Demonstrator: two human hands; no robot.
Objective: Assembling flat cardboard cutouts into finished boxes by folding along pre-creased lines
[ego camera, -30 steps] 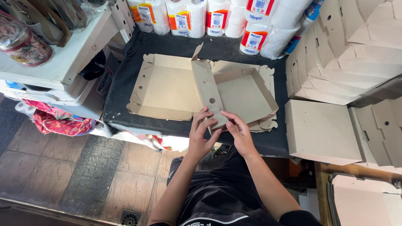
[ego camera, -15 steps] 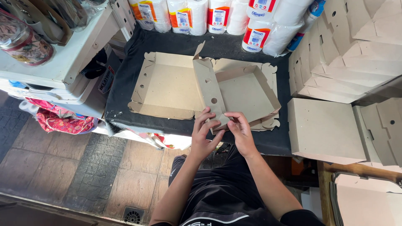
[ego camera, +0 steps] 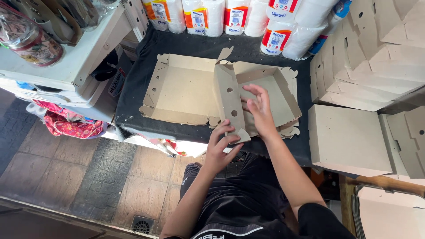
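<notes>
A half-folded brown cardboard box (ego camera: 186, 90) lies open on the black-covered table (ego camera: 177, 44). Its middle panel (ego camera: 226, 95), with round holes, stands upright between the two tray halves. My left hand (ego camera: 221, 146) pinches the near end of that panel at the table's front edge. My right hand (ego camera: 259, 110) is inside the right tray half, fingers spread, beside the upright panel and holding nothing that I can see.
Wrapped paper rolls (ego camera: 248, 17) line the back of the table. Folded cardboard boxes (ego camera: 367, 62) are stacked at the right, with one closed box (ego camera: 347, 139) nearer me. A white shelf (ego camera: 66, 62) with a jar stands left. Tiled floor lies below.
My right hand has moved from the panel's near end up into the right tray half. The left hand stays at the near end of the panel.
</notes>
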